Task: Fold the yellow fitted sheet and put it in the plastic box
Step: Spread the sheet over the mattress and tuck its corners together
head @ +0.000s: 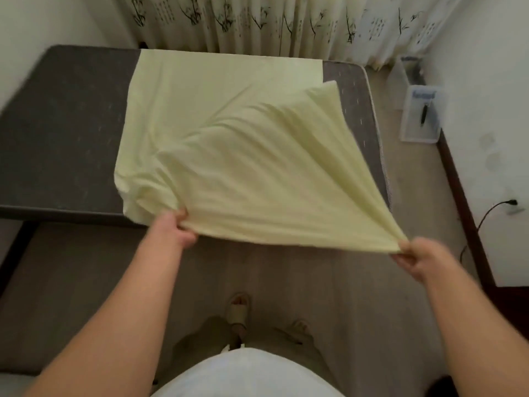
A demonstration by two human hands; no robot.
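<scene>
Folding step, midway: left grip [179,227] and right grip [415,257] each pinch a corner of yellow fitted sheet [229,124], edge taut between them, remainder on bed [63,124] beyond; plastic box [422,116] far beyond right grip. Next move, judged: carry edge forward, align corners

Mattress [63,124] cut off by left edge; middle hidden under yellow fitted sheet [229,110]. Fingertips of left hand [179,229] and right hand [420,257] hidden in sheet folds. Plastic box [422,116], far right, blurred: label unreadable, dark object inside unidentifiable. Curtain [257,21] top cropped.
</scene>
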